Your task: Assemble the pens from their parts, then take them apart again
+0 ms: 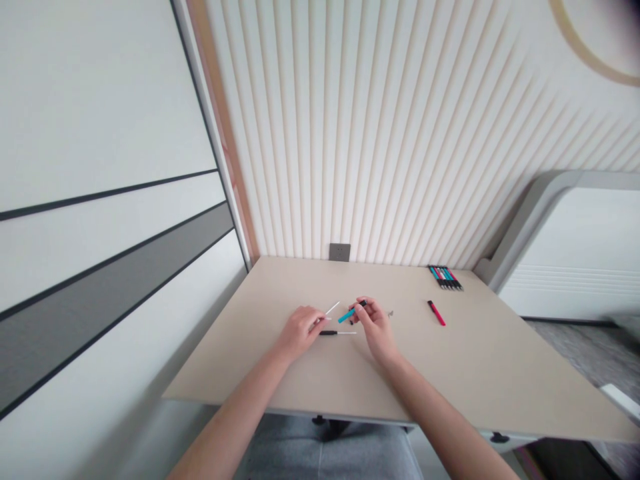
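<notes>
I have the blue barrel [345, 316] near the middle of the tabletop [235, 360], in the right hand [358, 311]; that grip is closed on it in a pinch toward its black end, with the bare blue end sticking out; to handle it well, I would judge, keep the pinch light but firm, leave that blue end free of fingers, and work low so that small parts cannot drop far or roll.

Its long axis runs from 2 o'clock to 8 o'clock, taking 12 as straight away from me; the blue end points to 8, toward the left hand [303, 327], and the black end to 2; whether it also tilts up off the tabletop I cannot tell.

The left hand sits at 9 o'clock of the barrel, fingertips bunched at a thin pale piece [329, 319]; I cannot tell whether its grip is grasping that piece or only touching it; a white stick [333, 307] reaches out from beside those fingers toward 2.

Just nearer me lies a black rod [329, 333], its thin pale shaft pointing to 3; beyond the right hand, at 3, is a small grey bit [391, 313]; farther that way lies a red pen [437, 313], and at 2 a row of pens [446, 278].
</notes>
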`<state>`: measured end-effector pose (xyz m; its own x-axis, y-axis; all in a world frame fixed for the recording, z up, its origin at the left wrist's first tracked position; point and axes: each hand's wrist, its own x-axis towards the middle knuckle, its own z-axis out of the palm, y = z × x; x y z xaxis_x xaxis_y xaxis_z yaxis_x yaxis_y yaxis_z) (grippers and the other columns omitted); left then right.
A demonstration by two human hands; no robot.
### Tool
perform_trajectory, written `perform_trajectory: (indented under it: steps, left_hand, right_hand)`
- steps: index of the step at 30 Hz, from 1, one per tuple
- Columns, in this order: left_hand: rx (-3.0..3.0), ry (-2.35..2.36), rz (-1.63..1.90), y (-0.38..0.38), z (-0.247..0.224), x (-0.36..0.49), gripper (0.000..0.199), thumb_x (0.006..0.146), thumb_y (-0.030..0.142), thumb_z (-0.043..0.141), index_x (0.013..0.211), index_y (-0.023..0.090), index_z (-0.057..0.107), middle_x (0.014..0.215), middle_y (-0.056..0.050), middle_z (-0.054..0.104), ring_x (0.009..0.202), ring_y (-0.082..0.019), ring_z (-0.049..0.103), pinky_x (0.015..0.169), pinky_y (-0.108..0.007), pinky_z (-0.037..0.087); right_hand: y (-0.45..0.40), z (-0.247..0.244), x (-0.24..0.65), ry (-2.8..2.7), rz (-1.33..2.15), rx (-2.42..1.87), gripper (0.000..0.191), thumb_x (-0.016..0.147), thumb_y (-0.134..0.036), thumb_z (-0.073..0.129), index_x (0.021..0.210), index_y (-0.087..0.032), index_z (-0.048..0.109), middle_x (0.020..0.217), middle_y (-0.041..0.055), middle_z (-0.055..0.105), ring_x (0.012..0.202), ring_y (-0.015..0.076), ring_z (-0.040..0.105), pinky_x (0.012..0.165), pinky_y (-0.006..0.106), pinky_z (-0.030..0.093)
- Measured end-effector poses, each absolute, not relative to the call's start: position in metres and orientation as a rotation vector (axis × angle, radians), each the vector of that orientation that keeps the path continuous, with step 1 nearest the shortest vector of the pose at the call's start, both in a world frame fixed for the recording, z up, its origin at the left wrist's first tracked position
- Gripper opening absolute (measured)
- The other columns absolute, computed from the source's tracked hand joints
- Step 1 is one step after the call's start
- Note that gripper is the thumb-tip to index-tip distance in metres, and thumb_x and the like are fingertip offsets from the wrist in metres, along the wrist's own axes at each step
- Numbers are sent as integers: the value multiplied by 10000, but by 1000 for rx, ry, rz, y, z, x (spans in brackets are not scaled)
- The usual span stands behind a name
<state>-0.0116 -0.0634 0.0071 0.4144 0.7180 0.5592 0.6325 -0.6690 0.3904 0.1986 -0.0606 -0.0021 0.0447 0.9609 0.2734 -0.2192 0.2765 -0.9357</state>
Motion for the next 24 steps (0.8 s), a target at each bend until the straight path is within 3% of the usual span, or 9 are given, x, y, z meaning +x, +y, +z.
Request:
perform_trajectory:
  steps: [4,15,24]
  left_hand:
    - [2512,1223,1128,-64,8,-11,203,963,318,481,883,193,620,780,-32,650,744,-169,577,719,-292,444]
    - [2486,1222,1236,-63,6,-14,218,955,338,498,861,183,618,741,-22,623,710,-154,570,699,-272,450]
    - [2407,1145,1385,-60,4,-17,159,949,290,522,910,180,630,793,-27,651,752,-148,601,715,-266,474]
  right_hand:
    - [-59,-6,200,-1101,1193,-772,268,833,-406,656,989,-218,546,994,71,694,740,174,639,708,342,518]
    - [-63,-6,196,-1134,1392,-708,292,767,-414,749,904,-207,595,1000,60,717,807,175,680,804,346,514]
    - [-69,-4,200,-1237,1685,-647,343,761,-367,761,1050,-211,661,1002,50,712,905,193,676,869,356,497]
